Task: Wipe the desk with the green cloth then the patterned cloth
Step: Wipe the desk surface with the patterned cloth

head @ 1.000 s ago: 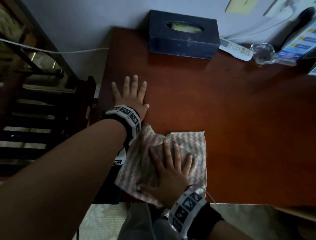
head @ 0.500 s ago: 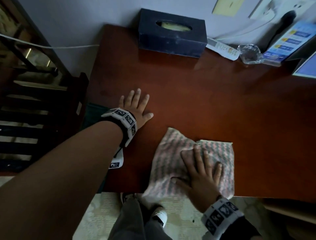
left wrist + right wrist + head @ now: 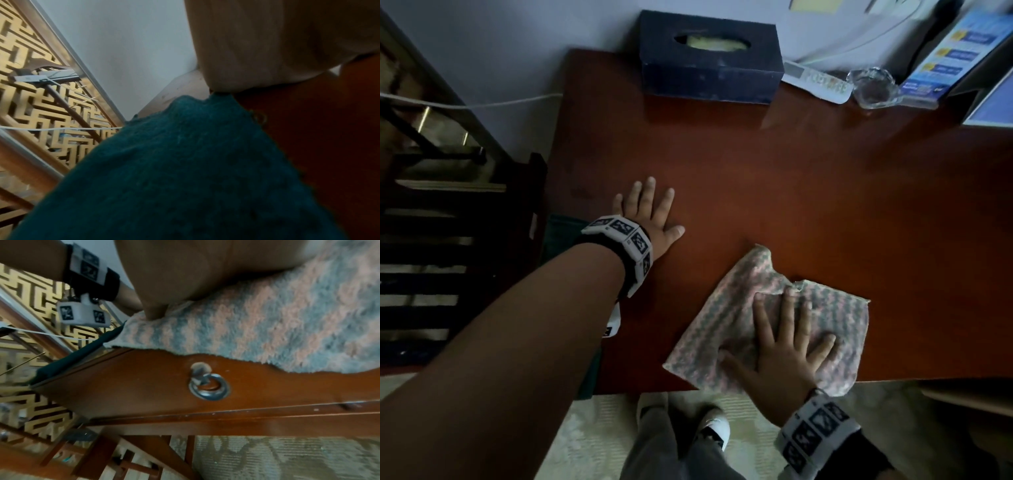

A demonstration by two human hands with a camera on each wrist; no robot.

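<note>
The pink and grey patterned cloth [image 3: 736,315] lies crumpled near the front edge of the red-brown desk [image 3: 808,192], its lower edge hanging over the front [image 3: 267,331]. My right hand [image 3: 787,349] presses flat on it with fingers spread. My left hand [image 3: 647,212] rests flat on the bare desk near the left edge, fingers straight. The dark green cloth [image 3: 185,170] lies at the desk's left edge under my left wrist; in the head view only a strip [image 3: 560,233] shows beside my forearm.
A dark blue tissue box [image 3: 709,58] stands at the back of the desk. To its right lie a white remote [image 3: 815,80], a clear glass piece [image 3: 873,87] and a blue leaflet [image 3: 948,54]. A drawer ring pull [image 3: 208,386] hangs below the desk front.
My right hand has slid the patterned cloth to the right along the front of the desk. My left hand has stayed flat on the desk.
</note>
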